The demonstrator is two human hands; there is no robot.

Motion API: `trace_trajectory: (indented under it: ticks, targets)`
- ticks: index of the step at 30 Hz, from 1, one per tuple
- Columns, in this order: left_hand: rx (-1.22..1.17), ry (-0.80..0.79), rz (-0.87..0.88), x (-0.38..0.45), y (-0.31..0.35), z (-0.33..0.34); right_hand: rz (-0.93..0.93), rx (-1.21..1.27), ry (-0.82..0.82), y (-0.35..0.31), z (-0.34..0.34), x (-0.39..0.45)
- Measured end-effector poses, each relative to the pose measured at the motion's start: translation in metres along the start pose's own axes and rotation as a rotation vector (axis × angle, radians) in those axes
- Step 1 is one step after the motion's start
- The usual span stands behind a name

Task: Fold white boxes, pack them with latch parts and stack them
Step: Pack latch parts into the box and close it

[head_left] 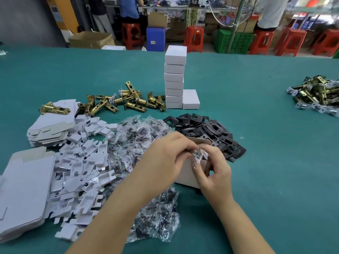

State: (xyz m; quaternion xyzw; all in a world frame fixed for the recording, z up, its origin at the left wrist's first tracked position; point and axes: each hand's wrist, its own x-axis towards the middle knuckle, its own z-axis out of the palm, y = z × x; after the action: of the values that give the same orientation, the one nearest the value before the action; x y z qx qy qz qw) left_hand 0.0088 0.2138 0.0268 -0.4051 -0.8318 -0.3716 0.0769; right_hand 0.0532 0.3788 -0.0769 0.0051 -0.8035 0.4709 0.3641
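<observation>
Landmark: open white box (189, 173), standing on the green table (266, 125) near the front, top flap raised at the back, mouth up to take parts.

- Small clear screw bag (199, 154): directly above the box mouth, pinched from both sides, apparently being pressed in among parts already hidden inside.
- Left hand (165, 158): over the box's left side, fingers curled onto the bag, likely steadying the box wall as well.
- Right hand (214, 169): over the box's right front corner, fingertips nipping the bag's other end, thumb low against the front wall.
- Heap of screw bags (143, 143): left of the box and spilling toward the viewer, within the left hand's reach.
- Black strike plates (207, 129): just behind the box, touching its rear flap or nearly so; cannot tell which.
- Brass latch bolts (121, 101): behind and left of the box, beyond the bags.
- White card inserts (80, 171): farther left of the box, loose pile.
- Flat unfolded box blanks (23, 191): farthest left, two stacks, waiting for folding.
- Stack of finished boxes (174, 77): well behind the box, a tall column, with one more closed box (191, 99) beside its base, probably starting a second column.
- Second latch pile (317, 94): far right of the box, out of easy reach.

Judgement: packing step under way; closing and stacking not yet done.
</observation>
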Motion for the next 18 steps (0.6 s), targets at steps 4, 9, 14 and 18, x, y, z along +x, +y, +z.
trace_trajectory:
  ticks: [4, 9, 14, 18]
  targets:
    - [0.032, -0.002, -0.044, 0.004, 0.007, 0.003, 0.03, 0.017, -0.002, -0.003, 0.0, 0.001]
    - [0.253, -0.042, -0.025, 0.011, 0.01, 0.004, 0.054, 0.034, 0.03, -0.008, 0.001, 0.0]
    - [0.517, -0.126, -0.056, 0.021, 0.01, 0.001, 0.073, 0.037, 0.013, -0.008, 0.001, -0.002]
    - [0.612, -0.107, -0.094, 0.028, 0.017, 0.005, 0.053, 0.045, 0.026, -0.009, 0.002, 0.0]
